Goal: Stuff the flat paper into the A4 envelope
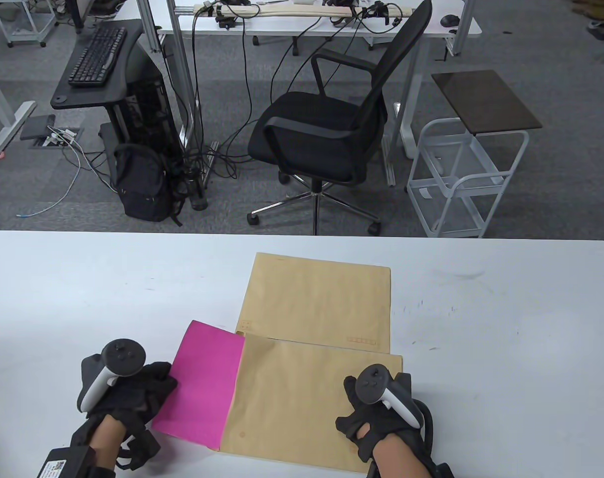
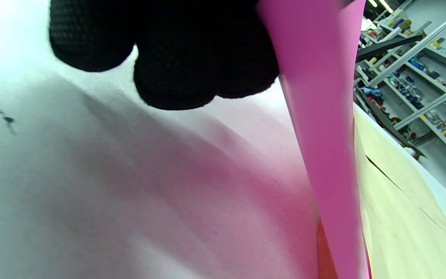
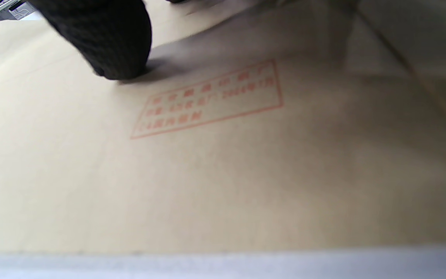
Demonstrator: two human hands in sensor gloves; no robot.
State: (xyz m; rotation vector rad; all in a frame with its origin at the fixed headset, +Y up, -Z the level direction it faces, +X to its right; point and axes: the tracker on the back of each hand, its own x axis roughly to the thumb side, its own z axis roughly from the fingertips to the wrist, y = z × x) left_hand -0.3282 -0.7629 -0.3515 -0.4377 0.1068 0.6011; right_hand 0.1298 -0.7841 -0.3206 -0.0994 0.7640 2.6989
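Note:
A pink paper sheet [image 1: 202, 381] sticks partway out of the left end of a brown A4 envelope [image 1: 302, 403] lying at the table's near edge. My left hand [image 1: 148, 388] holds the sheet's left edge; in the left wrist view the sheet [image 2: 319, 116] rises off the table beside my gloved fingers [image 2: 192, 58]. My right hand [image 1: 376, 413] rests flat on the envelope's right part; in the right wrist view a fingertip [image 3: 110, 42] presses the envelope [image 3: 223, 174] near a red printed stamp [image 3: 207, 100].
A second brown envelope [image 1: 317, 298] lies just behind the first, partly under it. The white table [image 1: 83, 298] stretches wide on both sides. A black office chair [image 1: 327, 129] and a white cart [image 1: 461, 174] stand on the floor beyond the far edge.

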